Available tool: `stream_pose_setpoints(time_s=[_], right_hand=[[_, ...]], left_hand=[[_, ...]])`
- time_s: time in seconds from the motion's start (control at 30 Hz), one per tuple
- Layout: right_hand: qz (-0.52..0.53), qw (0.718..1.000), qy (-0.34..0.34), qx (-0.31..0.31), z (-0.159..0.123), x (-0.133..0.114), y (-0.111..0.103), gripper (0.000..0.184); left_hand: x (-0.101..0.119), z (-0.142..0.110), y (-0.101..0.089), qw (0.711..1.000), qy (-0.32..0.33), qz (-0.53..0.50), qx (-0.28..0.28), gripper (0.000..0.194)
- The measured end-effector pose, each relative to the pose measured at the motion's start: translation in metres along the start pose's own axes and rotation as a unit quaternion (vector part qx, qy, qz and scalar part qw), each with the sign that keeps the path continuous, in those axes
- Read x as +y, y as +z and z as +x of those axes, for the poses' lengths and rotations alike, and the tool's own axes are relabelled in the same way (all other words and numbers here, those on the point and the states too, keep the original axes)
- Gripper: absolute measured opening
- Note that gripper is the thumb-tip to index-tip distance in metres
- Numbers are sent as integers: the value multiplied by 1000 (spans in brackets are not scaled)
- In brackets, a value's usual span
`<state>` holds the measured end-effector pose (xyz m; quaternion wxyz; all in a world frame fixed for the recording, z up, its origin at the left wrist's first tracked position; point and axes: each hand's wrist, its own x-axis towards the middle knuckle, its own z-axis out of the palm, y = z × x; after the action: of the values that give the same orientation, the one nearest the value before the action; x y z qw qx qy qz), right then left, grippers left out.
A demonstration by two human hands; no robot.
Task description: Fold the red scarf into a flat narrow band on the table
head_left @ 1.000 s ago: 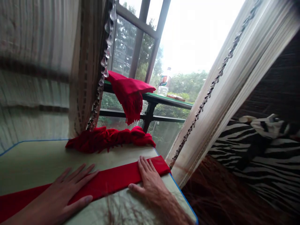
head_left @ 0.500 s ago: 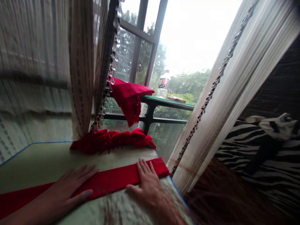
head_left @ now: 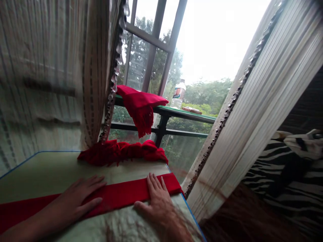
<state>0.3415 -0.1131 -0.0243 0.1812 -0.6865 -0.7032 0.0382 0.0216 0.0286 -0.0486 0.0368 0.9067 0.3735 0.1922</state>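
- While both hands lie flat on the strip (head_left: 121, 196), the job reads as pressing a fold flat; my call: keep palms low, sweep outward along its length, hold the long edges parallel.
- Left hand (head_left: 78, 198): open, fingers spread, palm down on the strip's middle, gripping nothing.
- Right hand (head_left: 157, 201): open, fingers together, palm down near the strip's right end, thumb on the worktop (head_left: 50, 171) on the near side of the strip. Hands apart.
- Strip: red cloth folded into a long narrow band, lying flat across the worktop, its right end at the worktop's right edge and its left end running out of frame. Looks smooth and thin with crisp edges, so a crease should hold under pressure; likely slides on the worktop if pushed sideways.
- Worktop: pale green, smooth, slight sheen, thin blue edge trim.
- Beyond the strip, at the worktop's far edge: bunched scarf (head_left: 123, 151), red, crumpled into a rope-like heap, soft weave.
- Further beyond: second scarf (head_left: 140, 102), red, draped over a green-topped rail (head_left: 186, 114), fringe hanging down.
- Bottle (head_left: 178, 94) on that rail, clear plastic.
- Curtains (head_left: 96, 74) flank the window, ribbed fabric with beaded trim.
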Motion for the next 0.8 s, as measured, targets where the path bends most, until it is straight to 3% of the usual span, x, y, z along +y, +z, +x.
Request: stream_pose_setpoints(time_s=[0.17, 0.33, 0.47, 0.57, 0.63, 0.8], right_hand=[[13, 1000, -1, 7, -2, -2, -3, 103], [12, 1000, 10, 7, -4, -4, -6, 102], [21, 1000, -2, 5, 0, -1, -3, 102], [4, 1000, -5, -11, 2, 5, 5, 99], [3, 1000, -6, -4, 2, 10, 12, 91], [-8, 1000, -16, 23, 2, 28, 32, 82]], left_hand=[[-4, 1, -8, 998, 9, -23, -63, 52], [-7, -1, -5, 998, 22, -29, -52, 52], [4, -2, -11, 997, 23, -38, -61, 54], [13, -3, -33, 996, 15, -35, -84, 56], [7, -6, -58, 995, 1, -38, -94, 54], [-57, -43, -134, 992, -107, -44, -58, 55]])
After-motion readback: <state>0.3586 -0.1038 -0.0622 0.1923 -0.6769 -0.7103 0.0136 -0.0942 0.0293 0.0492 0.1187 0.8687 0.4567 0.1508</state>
